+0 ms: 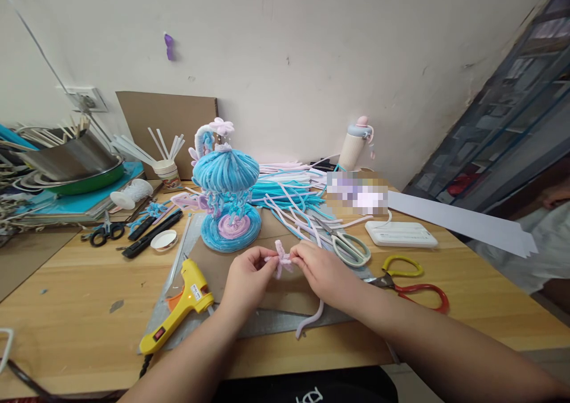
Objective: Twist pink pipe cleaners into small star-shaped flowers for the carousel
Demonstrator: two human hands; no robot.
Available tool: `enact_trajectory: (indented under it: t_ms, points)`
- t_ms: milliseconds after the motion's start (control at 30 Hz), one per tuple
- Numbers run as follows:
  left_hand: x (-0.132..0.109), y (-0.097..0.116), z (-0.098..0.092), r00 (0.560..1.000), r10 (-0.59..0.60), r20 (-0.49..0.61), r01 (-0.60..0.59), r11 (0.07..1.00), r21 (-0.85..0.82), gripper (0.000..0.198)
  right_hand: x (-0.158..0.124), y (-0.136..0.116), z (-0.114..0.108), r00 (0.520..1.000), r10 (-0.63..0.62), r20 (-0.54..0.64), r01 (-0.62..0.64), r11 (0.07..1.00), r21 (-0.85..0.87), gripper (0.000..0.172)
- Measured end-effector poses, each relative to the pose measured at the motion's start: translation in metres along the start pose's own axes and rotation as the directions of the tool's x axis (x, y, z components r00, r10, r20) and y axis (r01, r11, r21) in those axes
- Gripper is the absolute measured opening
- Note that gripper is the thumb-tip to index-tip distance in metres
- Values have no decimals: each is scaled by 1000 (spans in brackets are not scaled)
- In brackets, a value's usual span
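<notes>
Left hand [247, 278] and right hand [323, 272] pinch one pink pipe-cleaner twist [281, 259] between them, over a cardboard sheet [209, 263].

Fingers of both hands are closed on the twist, just in front of one blue pipe-cleaner model [227, 198]. One loose pink pipe cleaner [312, 323] trails from under the right wrist. Three pairs of scissors lie on the wooden table [71, 308]: black-handled scissors [105, 232] far left, pale-handled scissors [350, 247] just beside the right hand, red-and-yellow scissors [412, 278] further right. One yellow glue gun [178, 305] lies left of the left hand. One white box [401, 234] sits behind the red-and-yellow scissors.
</notes>
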State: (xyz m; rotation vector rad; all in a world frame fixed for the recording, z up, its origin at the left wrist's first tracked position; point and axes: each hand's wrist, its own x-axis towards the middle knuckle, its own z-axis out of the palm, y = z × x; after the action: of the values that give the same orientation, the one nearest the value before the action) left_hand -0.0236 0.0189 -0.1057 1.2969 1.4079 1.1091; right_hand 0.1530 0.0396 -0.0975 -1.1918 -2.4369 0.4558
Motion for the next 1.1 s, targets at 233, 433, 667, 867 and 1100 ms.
enact_trajectory:
  t_ms: [233,433,667,867,1100]
  points:
    - [-1,-5,1,999,18,49,-21,998,61,21,0,-2,-2,999,46,0,-46,995,-90,18]
    - [-2,-7,1,996,77,37,-81,989,127,19,-1,2,2,998,63,16,-63,997,33,20]
    - [-2,-8,1,997,73,33,-76,991,110,18,8,3,-3,986,156,58,-167,908,385,26]
    - [1,-3,1,992,-60,109,71,993,-94,21,12,7,-2,984,174,27,-160,821,549,26]
    - [-2,9,1,979,-145,142,173,964,-203,25,14,11,-8,960,235,155,-261,535,804,27]
